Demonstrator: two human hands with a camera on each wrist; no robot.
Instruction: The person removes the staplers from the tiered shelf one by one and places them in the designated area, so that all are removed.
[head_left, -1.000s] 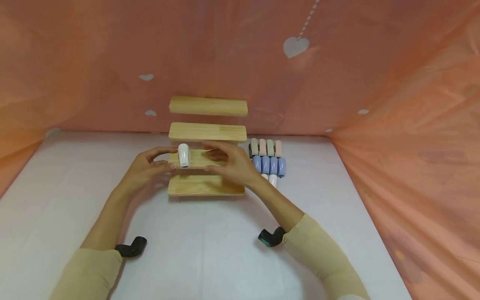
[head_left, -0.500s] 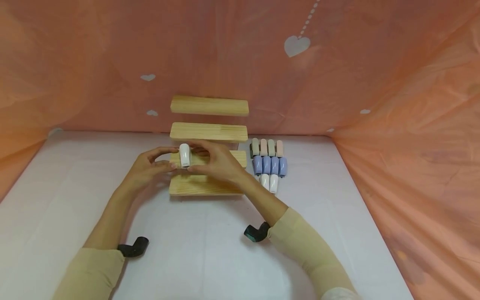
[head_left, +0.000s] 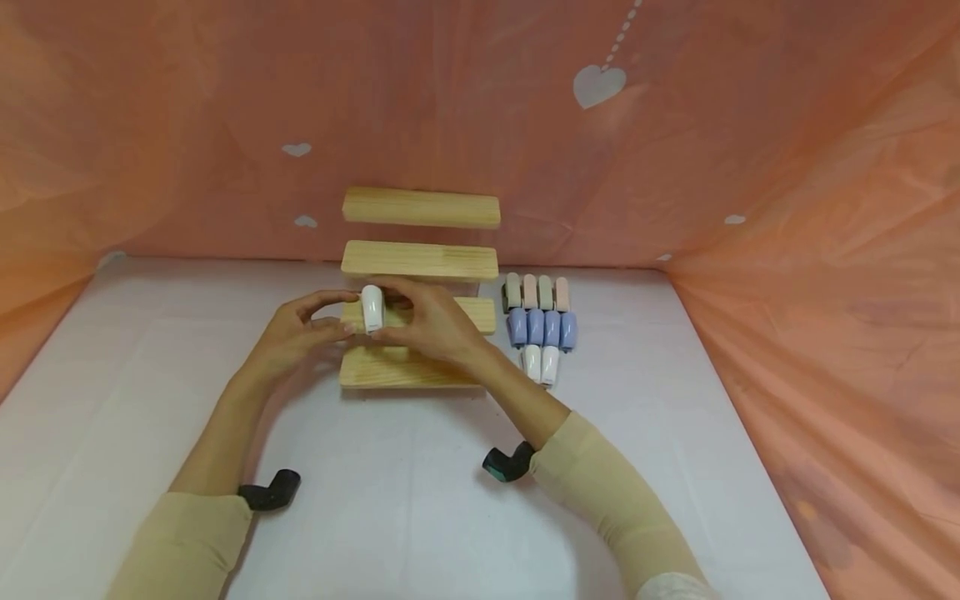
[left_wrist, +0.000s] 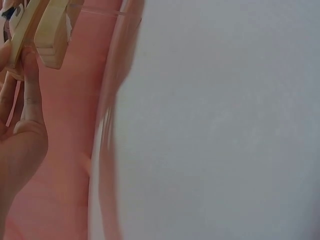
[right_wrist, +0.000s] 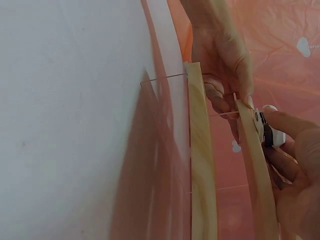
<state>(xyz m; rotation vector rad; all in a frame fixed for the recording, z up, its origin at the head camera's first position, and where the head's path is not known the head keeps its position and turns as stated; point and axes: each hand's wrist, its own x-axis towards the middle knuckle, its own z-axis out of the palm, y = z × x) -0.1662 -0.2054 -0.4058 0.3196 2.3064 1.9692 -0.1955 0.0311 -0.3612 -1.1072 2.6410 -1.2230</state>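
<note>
A small glossy white stapler (head_left: 372,308) stands at the left part of the third wooden shelf (head_left: 477,316), counted from the top. My right hand (head_left: 437,323) pinches it between thumb and fingers from the right. In the right wrist view, the black inside of the stapler (right_wrist: 278,139) shows, its base against the board (right_wrist: 258,172). My left hand (head_left: 300,332) grips the left end of that same shelf board; in the left wrist view its thumb and fingers lie at the board's end. Part of the shelf is hidden behind my right hand.
Other wooden boards of the rack stand above (head_left: 420,260) and below (head_left: 397,368). To its right lie rows of small staplers: green and pink (head_left: 537,292), lavender (head_left: 543,327), white (head_left: 542,365). An orange curtain (head_left: 450,100) hangs behind the white table (head_left: 390,500).
My right hand has moved left along the shelf to the white stapler and now pinches it. My left hand stays at the shelf's left end.
</note>
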